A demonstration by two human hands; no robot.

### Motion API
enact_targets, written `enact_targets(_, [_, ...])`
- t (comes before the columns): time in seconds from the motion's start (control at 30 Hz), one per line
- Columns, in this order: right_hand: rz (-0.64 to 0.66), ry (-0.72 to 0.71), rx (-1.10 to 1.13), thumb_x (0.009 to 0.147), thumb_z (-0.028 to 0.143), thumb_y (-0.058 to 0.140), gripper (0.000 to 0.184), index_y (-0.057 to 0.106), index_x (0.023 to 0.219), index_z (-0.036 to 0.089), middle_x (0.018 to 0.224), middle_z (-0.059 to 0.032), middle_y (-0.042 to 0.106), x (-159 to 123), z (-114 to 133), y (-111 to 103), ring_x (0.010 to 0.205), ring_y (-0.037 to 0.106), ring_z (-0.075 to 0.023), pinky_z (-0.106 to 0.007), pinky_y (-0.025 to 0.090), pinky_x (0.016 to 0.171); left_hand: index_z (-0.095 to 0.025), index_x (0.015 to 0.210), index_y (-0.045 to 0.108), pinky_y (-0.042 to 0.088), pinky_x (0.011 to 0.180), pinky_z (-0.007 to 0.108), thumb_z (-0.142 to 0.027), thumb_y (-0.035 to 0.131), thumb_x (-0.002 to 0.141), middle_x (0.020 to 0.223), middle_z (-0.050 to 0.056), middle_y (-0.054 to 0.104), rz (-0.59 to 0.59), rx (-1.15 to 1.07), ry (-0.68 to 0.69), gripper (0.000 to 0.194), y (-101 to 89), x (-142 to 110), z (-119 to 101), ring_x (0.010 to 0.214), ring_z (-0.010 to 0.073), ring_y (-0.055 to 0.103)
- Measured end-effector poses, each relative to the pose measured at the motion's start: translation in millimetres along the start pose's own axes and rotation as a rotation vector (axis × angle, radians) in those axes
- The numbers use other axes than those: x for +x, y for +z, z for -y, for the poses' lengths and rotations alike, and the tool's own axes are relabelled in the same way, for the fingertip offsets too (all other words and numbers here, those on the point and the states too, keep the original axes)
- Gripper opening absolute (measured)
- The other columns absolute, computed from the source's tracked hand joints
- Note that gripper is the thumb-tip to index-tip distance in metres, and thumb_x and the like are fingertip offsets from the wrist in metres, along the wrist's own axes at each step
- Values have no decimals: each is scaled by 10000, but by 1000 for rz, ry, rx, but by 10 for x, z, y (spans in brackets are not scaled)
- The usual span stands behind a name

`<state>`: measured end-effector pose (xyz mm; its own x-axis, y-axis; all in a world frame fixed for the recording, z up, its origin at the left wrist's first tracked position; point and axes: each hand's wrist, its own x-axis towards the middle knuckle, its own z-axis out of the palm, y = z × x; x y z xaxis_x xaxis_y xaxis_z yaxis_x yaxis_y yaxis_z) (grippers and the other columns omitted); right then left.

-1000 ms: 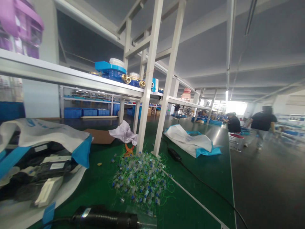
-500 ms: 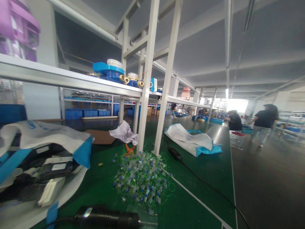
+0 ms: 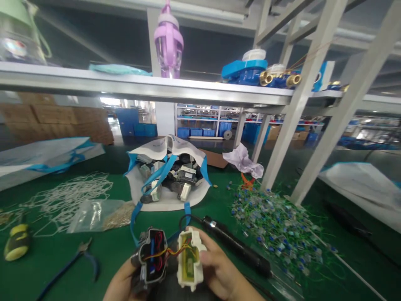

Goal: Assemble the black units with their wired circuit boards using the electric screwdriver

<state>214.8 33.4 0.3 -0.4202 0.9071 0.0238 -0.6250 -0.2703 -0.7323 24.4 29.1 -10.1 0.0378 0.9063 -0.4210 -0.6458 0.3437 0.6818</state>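
My left hand point(image 3: 120, 282) is closed around a dark grey housing half point(image 3: 153, 257) with red and blue wires inside. In my right hand point(image 3: 221, 267) is a cream-white housing half point(image 3: 191, 261), its open side facing me and a yellowish-green board inside. Yellow and red wires point(image 3: 169, 252) join the two halves across a small gap. Just right of my right hand lies a black electric screwdriver point(image 3: 234, 244). Behind the halves, a white bag with blue straps point(image 3: 171, 205) stands open, full of similar dark and white housings.
Blue-handled pliers point(image 3: 83, 251) and a yellow-black screwdriver handle point(image 3: 18, 240) lie at left, near a clear bag of small parts point(image 3: 97, 215) and white cords point(image 3: 78, 192). Green-wired seals point(image 3: 278, 230) heap at right by the metal posts point(image 3: 300, 104). A shelf point(image 3: 125, 88) crosses above.
My view has swung left, bringing the bag to the middle and the seal heap to the right. Both hands, holding the wired housing halves, have come into view.
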Motion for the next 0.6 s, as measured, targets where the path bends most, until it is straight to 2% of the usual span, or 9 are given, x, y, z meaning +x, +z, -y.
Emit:
enact_targets(0.17, [46, 26, -22, 607, 315, 671, 646, 423, 1183, 157, 1038, -120, 571, 16, 10, -32, 867, 573, -259, -394, 406, 774, -45, 762, 618, 528, 595, 323, -35, 444, 737, 641, 105, 645, -94, -58, 14, 176, 93, -38, -112, 626, 218, 631])
enact_targets(0.3, [66, 38, -9, 651, 388, 653, 619, 429, 1185, 169, 1047, -128, 571, 24, -22, -70, 855, 582, -281, -433, 423, 755, -48, 653, 606, 519, 584, 308, -38, 426, 731, 638, 119, 640, -72, -88, 30, 197, 102, -55, -164, 578, 196, 614])
enact_targets(0.37, [71, 53, 2, 666, 409, 647, 603, 438, 1181, 176, 1049, -126, 572, 26, -33, -68, 851, 583, -281, -448, 423, 759, -45, 664, 612, 516, 606, 320, -48, 427, 731, 636, 123, 640, -57, -111, 8, 197, 106, -62, -154, 589, 203, 616])
enact_targets(0.47, [39, 56, 5, 673, 406, 652, 563, 478, 1149, 162, 1064, -125, 569, 30, -38, -37, 917, 560, -275, -455, 382, 841, -38, 760, 631, 510, 651, 349, -59, 435, 714, 646, 121, 646, 6, -154, -70, 202, 110, -80, -110, 604, 213, 621])
enact_targets(0.6, [-17, 86, 2, 689, 397, 637, 505, 513, 1115, 156, 1099, -123, 554, 45, -36, 19, 994, 520, -278, -456, 343, 892, -27, 871, 631, 487, 717, 372, -97, 464, 691, 684, 128, 653, 191, -205, -196, 255, 53, -68, -35, 673, 233, 625])
